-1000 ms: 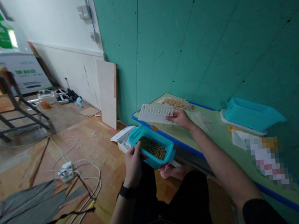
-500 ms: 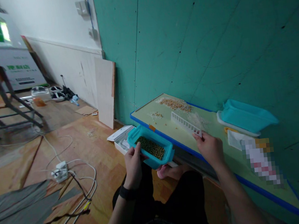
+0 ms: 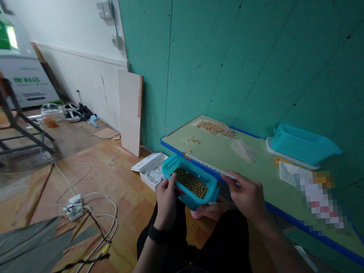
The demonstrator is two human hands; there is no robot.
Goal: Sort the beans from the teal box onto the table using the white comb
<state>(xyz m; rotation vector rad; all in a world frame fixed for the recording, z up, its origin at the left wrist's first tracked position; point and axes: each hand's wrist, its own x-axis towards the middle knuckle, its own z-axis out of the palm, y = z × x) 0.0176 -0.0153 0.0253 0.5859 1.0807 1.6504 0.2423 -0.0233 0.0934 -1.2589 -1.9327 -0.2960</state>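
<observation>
My left hand (image 3: 166, 200) grips the near left rim of a turquoise plastic box (image 3: 213, 189), thumb inside the edge. Green mung beans (image 3: 189, 183) cover its floor, with a few pale beans among them. My right hand (image 3: 247, 195) pinches the near end of a white slotted plastic strip (image 3: 209, 166), which lies along the front edge of the pale green tabletop (image 3: 267, 184), just above the box. On the tabletop are a pile of yellow beans (image 3: 215, 128), a small mixed heap (image 3: 192, 140) and a patch of white grains (image 3: 244, 151).
Another turquoise box (image 3: 305, 142) rests on a white tray by the wall, near a white orange-rimmed item (image 3: 290, 171) and a blurred package (image 3: 322, 202). A white carton (image 3: 151, 173) and a power strip (image 3: 74, 207) with cables lie on the floor. A person sits far left.
My right hand has drawn the strip across the tabletop toward me, to its front edge by the box. A few pale beans now show in the box, which has shifted slightly right.
</observation>
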